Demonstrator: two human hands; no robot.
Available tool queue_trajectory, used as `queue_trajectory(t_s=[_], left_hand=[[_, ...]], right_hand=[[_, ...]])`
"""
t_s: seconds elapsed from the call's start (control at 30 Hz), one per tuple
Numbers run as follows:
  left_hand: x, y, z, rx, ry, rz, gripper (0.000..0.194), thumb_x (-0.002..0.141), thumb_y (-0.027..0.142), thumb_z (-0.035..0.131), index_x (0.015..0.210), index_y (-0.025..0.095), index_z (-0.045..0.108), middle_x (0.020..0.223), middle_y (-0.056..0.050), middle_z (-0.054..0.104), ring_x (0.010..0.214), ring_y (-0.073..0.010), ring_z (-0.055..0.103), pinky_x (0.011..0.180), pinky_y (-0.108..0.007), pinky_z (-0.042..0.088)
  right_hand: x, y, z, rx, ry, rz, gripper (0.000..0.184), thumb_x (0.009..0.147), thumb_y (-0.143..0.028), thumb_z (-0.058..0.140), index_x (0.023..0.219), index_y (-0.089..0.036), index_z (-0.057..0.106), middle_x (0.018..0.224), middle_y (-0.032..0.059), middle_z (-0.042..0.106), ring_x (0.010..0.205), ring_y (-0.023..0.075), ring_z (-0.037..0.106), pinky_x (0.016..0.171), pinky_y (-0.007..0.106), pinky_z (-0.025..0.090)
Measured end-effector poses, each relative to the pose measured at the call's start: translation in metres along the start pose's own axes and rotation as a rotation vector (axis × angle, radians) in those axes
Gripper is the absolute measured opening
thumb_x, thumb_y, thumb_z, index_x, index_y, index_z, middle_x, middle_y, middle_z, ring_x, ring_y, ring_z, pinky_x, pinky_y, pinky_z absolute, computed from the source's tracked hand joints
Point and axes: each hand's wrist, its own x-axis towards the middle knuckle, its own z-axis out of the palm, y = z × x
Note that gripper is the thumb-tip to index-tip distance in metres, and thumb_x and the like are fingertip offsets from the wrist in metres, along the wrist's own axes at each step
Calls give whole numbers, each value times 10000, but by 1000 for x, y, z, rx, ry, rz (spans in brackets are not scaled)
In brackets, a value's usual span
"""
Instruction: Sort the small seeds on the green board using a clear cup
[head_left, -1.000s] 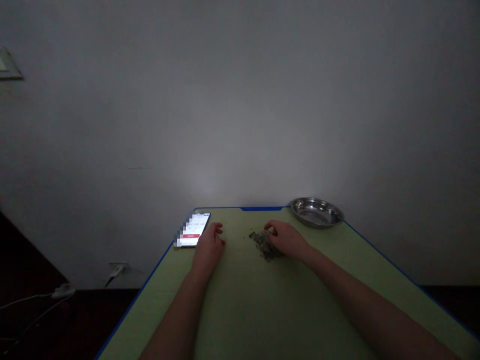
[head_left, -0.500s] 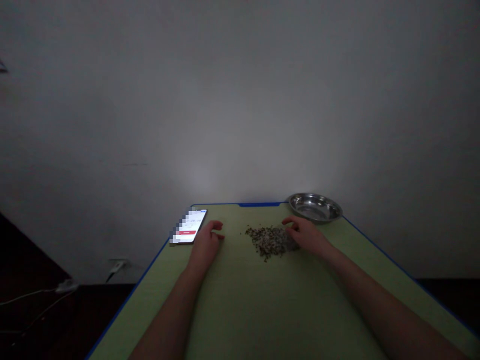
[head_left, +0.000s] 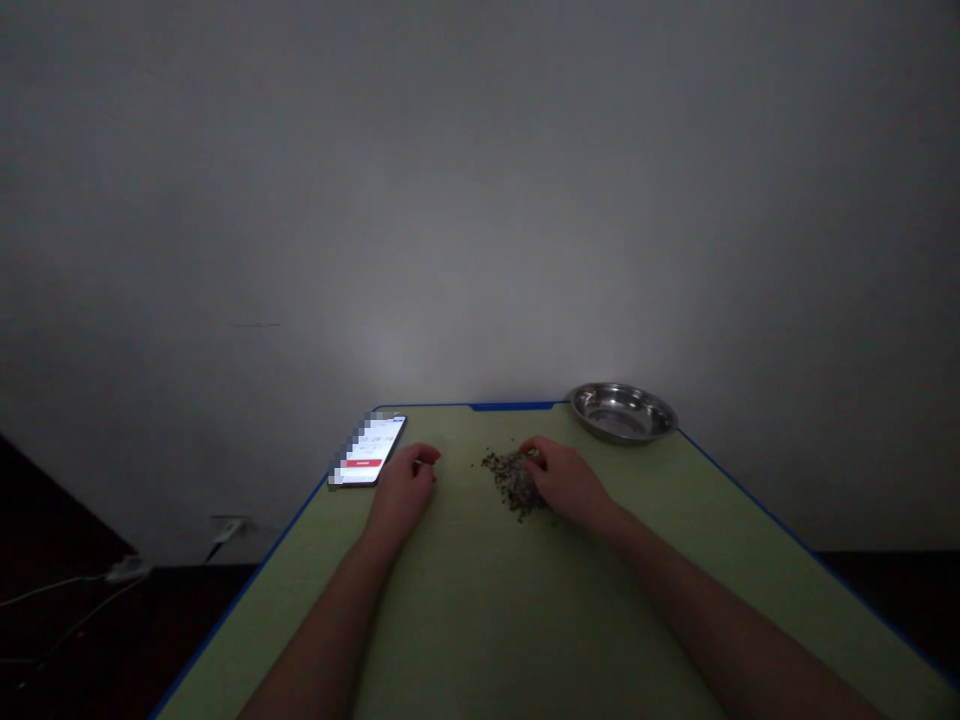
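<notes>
A loose pile of small mixed dark and pale grains (head_left: pixel 514 485) lies on the light green table (head_left: pixel 465 600). My right hand (head_left: pixel 566 480) reaches over the right side of this pile, covering part of it. Its thumb and index finger are bent close together at the grains; whatever is between them is too small to make out. To the left of the pile, my left hand (head_left: pixel 405 485) rests on the table with curled fingers, a small gap between thumb and forefinger, and nothing visible in it. A phone (head_left: pixel 367 450) with a lit screen lies just beyond that hand.
A shiny metal bowl (head_left: pixel 622 413) stands at the table's back right corner. Blue edging (head_left: pixel 514 406) runs round the tabletop, which meets a plain grey wall (head_left: pixel 480 200). White cables (head_left: pixel 75 595) and a plug (head_left: pixel 225 535) are at lower left.
My right hand has moved left, further over the grains, and now hides more of them. The left hand's fingers have curled slightly closer. The whole view has shifted a little.
</notes>
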Motion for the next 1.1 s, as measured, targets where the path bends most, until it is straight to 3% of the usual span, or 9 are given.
queue_trajectory(t_s=[0.27,0.73,1.1], left_hand=[[1,-4,3,26,-2,30,263,723,147,413,869,172,631,891,-62,661,827,-171,617,722,-288,480],[2,-4,4,17,-19,39,278,715,154,396,868,159,628,893,-72,659,821,-172,617,747,-298,477],[2,-6,6,19,-30,51,276,726,171,395,869,160,630,907,-70,657,824,-171,615,753,-299,475]], right_hand=[[-1,19,-14,-50,9,71,204,839,-249,525,1010,-181,613,845,66,689,764,170,610,689,263,397],[3,57,-33,-149,13,119,224,829,-300,514,980,-177,625,769,49,665,689,166,591,629,257,401],[3,74,-48,-107,16,141,244,785,-212,573,1008,-135,637,833,86,688,726,181,616,649,267,427]])
